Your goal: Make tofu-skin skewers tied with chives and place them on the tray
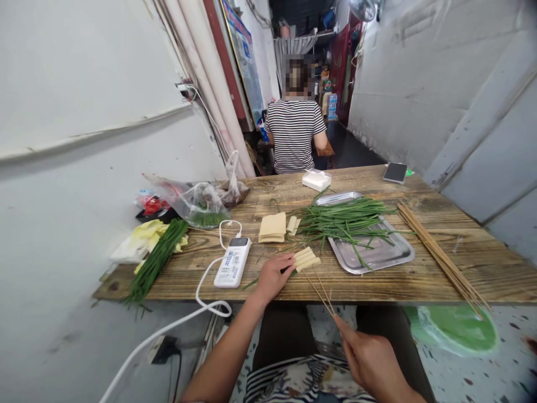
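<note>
Several pale yellow tofu skin rolls (306, 259) lie side by side near the front edge of the wooden table. My left hand (274, 275) grips them at their left end, its fingers bent against them. In my right hand (369, 352) are thin bamboo skewers (322, 294), pinched at their lower ends. They slant up and left, and their far ends reach the near side of the rolls; whether they pierce them I cannot tell. Behind the rolls sit a stack of square tofu skin sheets (272, 227) and a few small rolled pieces (293, 225).
Green chives (344, 218) lie across a metal tray (377, 258), with a bundle of bamboo skewers (436, 252) to its right. A white power bank (233, 263) with a cable, another chive bundle (157, 260) and plastic bags (201, 201) are left. A person (294, 134) sits beyond the table.
</note>
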The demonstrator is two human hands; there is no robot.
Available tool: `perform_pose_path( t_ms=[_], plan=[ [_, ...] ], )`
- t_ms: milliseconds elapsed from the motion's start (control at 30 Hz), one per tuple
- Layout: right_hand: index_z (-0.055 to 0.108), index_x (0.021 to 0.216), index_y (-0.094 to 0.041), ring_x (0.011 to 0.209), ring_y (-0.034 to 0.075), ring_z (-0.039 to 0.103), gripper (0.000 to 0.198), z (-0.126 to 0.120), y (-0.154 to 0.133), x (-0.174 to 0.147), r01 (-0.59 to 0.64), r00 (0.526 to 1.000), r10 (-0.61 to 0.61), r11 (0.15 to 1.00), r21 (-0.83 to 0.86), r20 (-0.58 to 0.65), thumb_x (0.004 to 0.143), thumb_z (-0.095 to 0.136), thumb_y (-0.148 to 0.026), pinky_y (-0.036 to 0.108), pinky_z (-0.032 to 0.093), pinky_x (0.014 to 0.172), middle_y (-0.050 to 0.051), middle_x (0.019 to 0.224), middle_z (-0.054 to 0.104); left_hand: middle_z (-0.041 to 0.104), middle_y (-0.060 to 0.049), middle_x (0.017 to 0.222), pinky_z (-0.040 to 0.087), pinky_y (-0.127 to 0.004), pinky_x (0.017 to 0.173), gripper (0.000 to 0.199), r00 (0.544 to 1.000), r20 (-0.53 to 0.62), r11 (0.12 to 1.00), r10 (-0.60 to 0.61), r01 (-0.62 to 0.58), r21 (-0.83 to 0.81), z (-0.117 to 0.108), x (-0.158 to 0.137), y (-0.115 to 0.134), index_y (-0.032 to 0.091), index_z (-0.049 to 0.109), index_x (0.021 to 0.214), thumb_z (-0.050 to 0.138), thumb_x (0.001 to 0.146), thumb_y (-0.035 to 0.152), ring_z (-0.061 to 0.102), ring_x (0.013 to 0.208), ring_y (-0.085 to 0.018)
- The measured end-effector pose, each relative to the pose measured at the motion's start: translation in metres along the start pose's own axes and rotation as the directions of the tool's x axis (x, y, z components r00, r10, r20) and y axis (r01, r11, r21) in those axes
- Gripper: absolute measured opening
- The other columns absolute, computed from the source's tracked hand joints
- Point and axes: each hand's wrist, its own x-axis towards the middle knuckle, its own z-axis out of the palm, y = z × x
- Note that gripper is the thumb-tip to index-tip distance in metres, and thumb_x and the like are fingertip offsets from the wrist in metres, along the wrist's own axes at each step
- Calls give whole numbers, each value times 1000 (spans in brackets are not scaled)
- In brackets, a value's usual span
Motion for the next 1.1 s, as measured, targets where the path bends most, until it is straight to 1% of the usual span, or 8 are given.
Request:
perform_pose_path(
  t_ms=[133, 300, 433, 533, 700, 833, 1100],
  plan=[
    [63, 114, -12, 38, 12, 54, 43, -1, -2, 3, 18, 999, -21, 997, -81, -39, 78, 41, -9, 23, 31, 43, -1, 48, 60, 71, -7, 107, 54, -41, 93, 19, 1000, 7, 1000, 24, -24, 16, -1, 1, 0, 22, 73, 98, 62, 83, 18, 66, 102, -21],
    [62, 113, -13, 39, 12, 53, 42, -2, -4, 7, 39, 996, -50, 990, -136, -79, 77, 41, -8, 24, 31, 46, -2, 45, 58, 71, -6, 108, 54, -41, 93, 19, 999, 31, 999, 44, -44, 22, -3, 2, 1, 22, 73, 98, 61, 84, 19, 67, 102, -20],
    [58, 117, -13, 38, 12, 50, 46, 2, -6, 7, 49, 995, -61, 988, -144, -79, 74, 43, -8, 25, 30, 46, -2, 44, 57, 71, -5, 108, 53, -41, 94, 19, 997, 58, 999, 47, -48, 26, -4, 3, 0, 23, 73, 97, 61, 84, 20, 66, 103, -20],
    [56, 119, -12, 39, 12, 51, 48, 4, -7, 7, 72, 995, -81, 988, -137, -59, 72, 45, -8, 25, 31, 47, -3, 46, 58, 71, -6, 107, 53, -41, 94, 18, 997, 55, 998, 51, -53, 21, -4, 4, 0, 23, 73, 96, 61, 83, 20, 67, 102, -20],
    [60, 112, -11, 37, 12, 49, 45, 1, -10, 12, 66, 993, -80, 985, -158, -85, 69, 45, -6, 27, 31, 46, -2, 45, 57, 72, -5, 106, 53, -41, 94, 18, 996, 62, 998, 56, -58, 30, -5, 5, 2, 23, 73, 96, 60, 84, 20, 67, 101, -20],
    [62, 110, -10, 37, 13, 49, 44, 2, -11, 14, 72, 991, -89, 985, -157, -101, 69, 45, -5, 27, 30, 47, -1, 45, 57, 71, -4, 107, 53, -40, 94, 20, 995, 78, 997, 61, -64, 33, -7, 6, 4, 24, 73, 98, 60, 84, 19, 67, 101, -20],
    [61, 114, -10, 39, 12, 49, 49, 13, -12, 13, 79, 995, -87, 985, -153, -48, 67, 48, -6, 27, 30, 48, -1, 47, 58, 72, -4, 104, 53, -39, 94, 19, 994, 80, 997, 71, -72, 15, -9, 10, 5, 24, 74, 96, 61, 83, 18, 68, 100, -20]
  ],
)
